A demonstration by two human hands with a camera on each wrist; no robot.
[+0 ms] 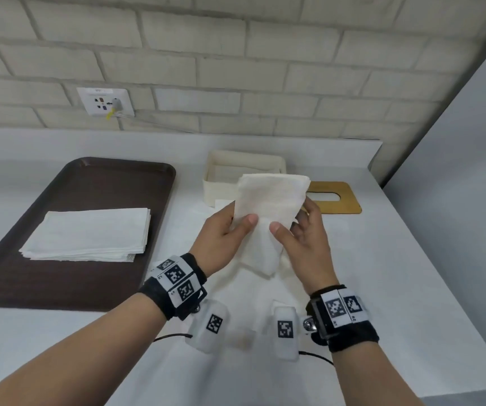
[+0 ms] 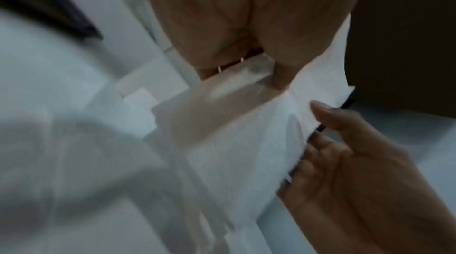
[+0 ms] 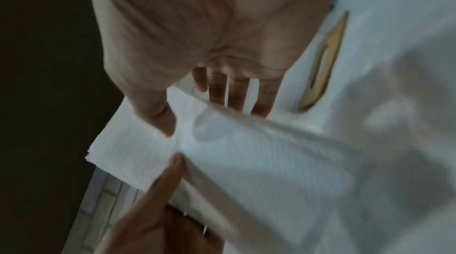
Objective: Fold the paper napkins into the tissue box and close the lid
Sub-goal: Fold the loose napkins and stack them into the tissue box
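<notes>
Both hands hold a folded white paper napkin in the air in front of the tissue box, a cream box standing open near the wall. My left hand pinches the napkin's left side, thumb on top, fingers hidden behind the paper. My right hand pinches its right side in the same way. In the left wrist view the napkin hangs between the left thumb and the right hand. The right wrist view shows the napkin under the right thumb. The wooden slotted lid lies flat to the right of the box.
A dark brown tray on the left carries a stack of flat napkins. A loose white sheet lies by the box front. The white counter ends at a brick wall with a socket; its right edge drops off.
</notes>
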